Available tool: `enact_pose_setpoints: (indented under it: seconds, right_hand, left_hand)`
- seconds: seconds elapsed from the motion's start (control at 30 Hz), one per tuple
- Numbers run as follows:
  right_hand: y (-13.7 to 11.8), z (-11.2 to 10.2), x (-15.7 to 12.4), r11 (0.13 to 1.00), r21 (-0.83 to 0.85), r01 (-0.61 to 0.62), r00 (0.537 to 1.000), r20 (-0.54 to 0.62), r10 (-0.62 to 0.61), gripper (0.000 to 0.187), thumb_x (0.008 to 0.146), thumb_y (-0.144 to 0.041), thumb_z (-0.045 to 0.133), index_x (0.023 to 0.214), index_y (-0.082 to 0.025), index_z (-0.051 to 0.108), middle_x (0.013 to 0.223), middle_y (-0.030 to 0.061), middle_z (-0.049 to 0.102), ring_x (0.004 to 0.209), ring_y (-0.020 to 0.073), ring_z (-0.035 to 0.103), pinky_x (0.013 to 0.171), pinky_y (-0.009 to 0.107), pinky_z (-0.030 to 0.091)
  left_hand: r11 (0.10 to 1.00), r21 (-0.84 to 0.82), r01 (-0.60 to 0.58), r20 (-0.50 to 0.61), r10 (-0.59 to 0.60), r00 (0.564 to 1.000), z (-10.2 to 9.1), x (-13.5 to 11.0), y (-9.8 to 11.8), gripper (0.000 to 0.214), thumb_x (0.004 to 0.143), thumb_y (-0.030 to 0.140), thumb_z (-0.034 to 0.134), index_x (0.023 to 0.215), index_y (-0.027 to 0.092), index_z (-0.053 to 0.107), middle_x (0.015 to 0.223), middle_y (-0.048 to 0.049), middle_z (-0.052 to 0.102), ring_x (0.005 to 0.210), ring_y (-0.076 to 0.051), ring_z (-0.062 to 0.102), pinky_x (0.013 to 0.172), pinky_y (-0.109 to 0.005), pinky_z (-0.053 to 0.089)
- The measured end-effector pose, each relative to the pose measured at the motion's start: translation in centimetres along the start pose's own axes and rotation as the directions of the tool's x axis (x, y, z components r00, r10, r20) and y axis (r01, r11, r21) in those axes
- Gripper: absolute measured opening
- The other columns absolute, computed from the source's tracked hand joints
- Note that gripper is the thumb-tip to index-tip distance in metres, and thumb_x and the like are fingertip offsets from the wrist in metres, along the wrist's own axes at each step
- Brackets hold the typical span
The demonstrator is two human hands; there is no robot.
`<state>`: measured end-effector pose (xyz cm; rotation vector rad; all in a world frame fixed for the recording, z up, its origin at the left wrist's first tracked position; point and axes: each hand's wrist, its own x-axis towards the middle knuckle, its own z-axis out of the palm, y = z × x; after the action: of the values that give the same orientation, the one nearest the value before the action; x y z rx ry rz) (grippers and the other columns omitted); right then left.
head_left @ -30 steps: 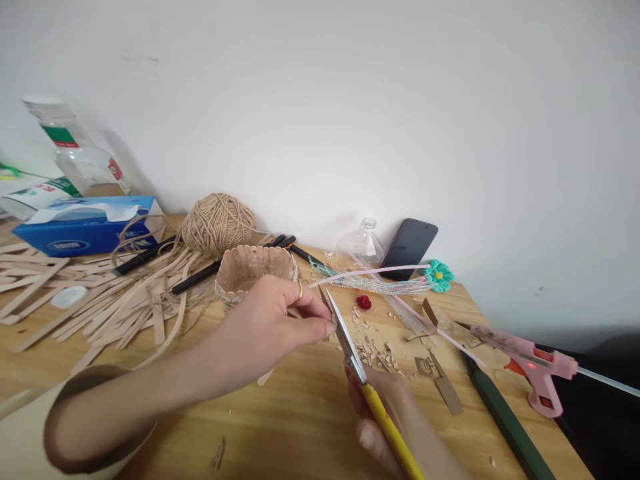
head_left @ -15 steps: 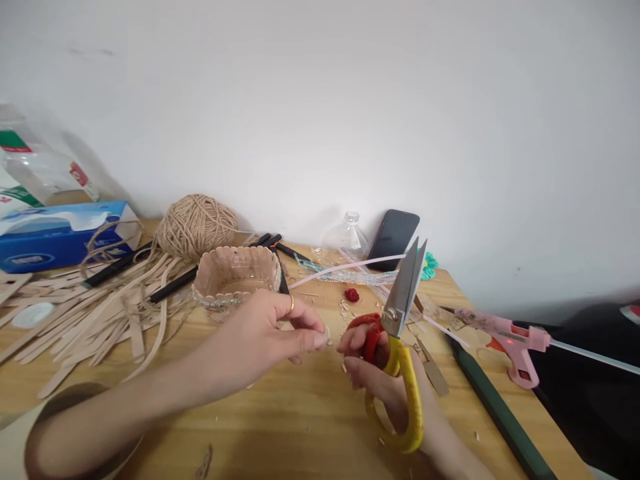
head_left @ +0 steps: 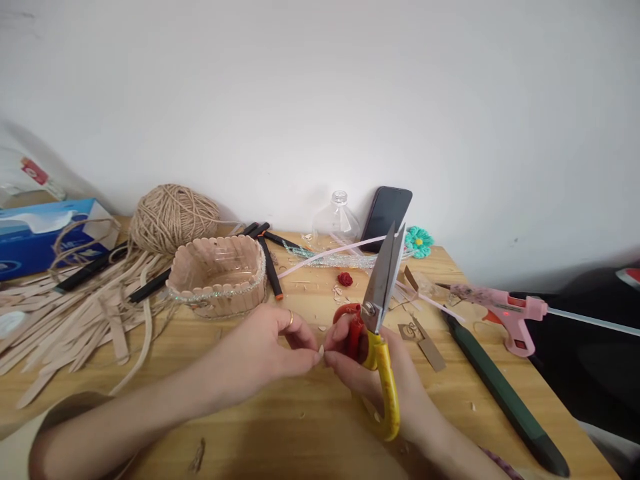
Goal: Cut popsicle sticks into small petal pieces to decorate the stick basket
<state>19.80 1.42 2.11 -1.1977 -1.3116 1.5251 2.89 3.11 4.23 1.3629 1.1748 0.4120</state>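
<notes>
Between the thumb and forefinger of my left hand [head_left: 273, 347] is a small pale piece [head_left: 321, 350], too small to name surely. My right hand [head_left: 395, 373] has its fingers through the red and yellow handles of a pair of scissors [head_left: 384, 277], whose blades point up and stand slightly apart. The right thumb and forefinger come close to the pale piece; whether they touch it I cannot tell. Beyond my left hand stands an oval box of wooden sticks [head_left: 220, 273] with a glittery trim. A dark red rose-shaped ornament [head_left: 345, 279] lies past my fingertips among small chips.
Wooden craft sticks [head_left: 75, 327] and a ball of twine [head_left: 173, 217] spread over the left. At the back stand a clear bottle [head_left: 339, 217] and a phone [head_left: 387, 213] beside a teal flower [head_left: 419, 241]. A pink glue gun [head_left: 510, 310] and a dark green tool [head_left: 505, 393] lie right.
My hands have come together, the right moving left with the scissors until its fingertips are near the pale piece. The camera view has shifted slightly to the right.
</notes>
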Motion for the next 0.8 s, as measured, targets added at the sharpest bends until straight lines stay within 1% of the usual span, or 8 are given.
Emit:
enact_pose_setpoints:
  seconds: [0.17, 0.33, 0.5, 0.63, 0.7, 0.73, 0.77, 0.8]
  right_hand:
    - [0.0, 0.0, 0.1, 1.000, -0.012, -0.012, 1.000, 0.001, 0.012, 0.015, 0.063, -0.017, 0.064, 0.069, -0.020, 0.050, 0.062, -0.0046, 0.055, 0.054, 0.0094, 0.048, 0.050, 0.021, 0.039]
    - [0.3, 0.0, 0.3, 0.998, -0.061, -0.035, 0.999, 0.004, 0.036, 0.016, 0.062, -0.020, 0.066, 0.067, -0.020, 0.050, 0.061, -0.0047, 0.053, 0.054, 0.0102, 0.048, 0.051, 0.022, 0.040]
    - [0.2, -0.3, 0.5, 0.999, -0.027, -0.046, 0.999, 0.016, 0.047, 0.019, 0.062, -0.023, 0.068, 0.065, -0.019, 0.050, 0.059, -0.0055, 0.050, 0.054, 0.0092, 0.045, 0.051, 0.022, 0.038]
    - [0.2, -0.5, 0.5, 0.999, 0.005, -0.048, 0.999, 0.021, 0.047, 0.017, 0.064, -0.022, 0.067, 0.068, -0.018, 0.051, 0.059, -0.0055, 0.051, 0.053, 0.0082, 0.044, 0.049, 0.021, 0.035]
    - [0.3, -0.5, 0.5, 0.998, 0.028, -0.048, 0.999, 0.020, 0.047, 0.017, 0.065, -0.023, 0.067, 0.068, -0.018, 0.051, 0.059, -0.0055, 0.051, 0.052, 0.0081, 0.044, 0.049, 0.021, 0.034]
    - [0.4, -0.5, 0.5, 0.998, 0.044, -0.046, 0.999, 0.020, 0.045, 0.017, 0.065, -0.023, 0.067, 0.068, -0.018, 0.051, 0.059, -0.0056, 0.051, 0.052, 0.0080, 0.044, 0.049, 0.021, 0.034]
    - [0.4, -0.5, 0.5, 0.997, 0.060, -0.045, 0.999, 0.019, 0.044, 0.017, 0.065, -0.023, 0.067, 0.068, -0.018, 0.051, 0.058, -0.0059, 0.051, 0.051, 0.0080, 0.044, 0.048, 0.021, 0.033]
    - [0.4, -0.5, 0.6, 0.996, 0.072, -0.046, 0.999, 0.019, 0.044, 0.016, 0.065, -0.022, 0.067, 0.067, -0.018, 0.051, 0.058, -0.0061, 0.051, 0.051, 0.0079, 0.044, 0.048, 0.021, 0.033]
  left_hand:
    - [0.999, -0.027, 0.029, 0.038, -0.028, 0.999, -0.1, 0.2, 0.0, 0.010, 0.067, 0.027, 0.059, 0.066, 0.017, 0.060, 0.060, 0.0059, 0.055, 0.057, -0.010, 0.046, 0.056, -0.023, 0.034]
    - [0.999, 0.004, 0.047, 0.052, -0.047, 0.998, 0.0, 0.3, 0.0, 0.008, 0.066, 0.024, 0.057, 0.064, 0.017, 0.060, 0.056, 0.0069, 0.053, 0.056, -0.010, 0.047, 0.055, -0.023, 0.035]
    - [0.998, 0.062, 0.001, 0.047, -0.004, 0.999, 0.0, 0.3, 0.0, 0.004, 0.065, 0.018, 0.057, 0.067, 0.018, 0.060, 0.064, 0.0060, 0.059, 0.060, -0.011, 0.051, 0.057, -0.021, 0.037]
    - [0.990, 0.116, -0.084, -0.041, 0.089, 0.995, 0.2, 0.0, -0.4, 0.003, 0.067, 0.019, 0.060, 0.070, 0.019, 0.059, 0.072, 0.0042, 0.063, 0.061, -0.012, 0.055, 0.055, -0.022, 0.041]
    - [0.973, 0.141, -0.184, -0.083, 0.197, 0.977, 0.3, 0.0, -0.6, 0.005, 0.069, 0.018, 0.061, 0.074, 0.019, 0.060, 0.077, 0.0029, 0.064, 0.065, -0.013, 0.058, 0.058, -0.023, 0.044]
    - [0.951, 0.165, -0.260, -0.094, 0.278, 0.956, 0.4, 0.0, -0.8, 0.007, 0.070, 0.016, 0.061, 0.076, 0.020, 0.061, 0.080, 0.0021, 0.064, 0.069, -0.014, 0.059, 0.061, -0.023, 0.046]
    - [0.916, 0.200, -0.348, -0.101, 0.373, 0.922, 0.4, 0.1, -1.0, 0.010, 0.071, 0.013, 0.061, 0.078, 0.020, 0.062, 0.081, 0.0014, 0.065, 0.074, -0.014, 0.060, 0.064, -0.024, 0.047]
    - [0.867, 0.238, -0.438, -0.105, 0.471, 0.876, 0.5, 0.2, -1.1, 0.012, 0.072, 0.011, 0.060, 0.078, 0.020, 0.064, 0.082, 0.0008, 0.066, 0.076, -0.014, 0.060, 0.068, -0.024, 0.047]
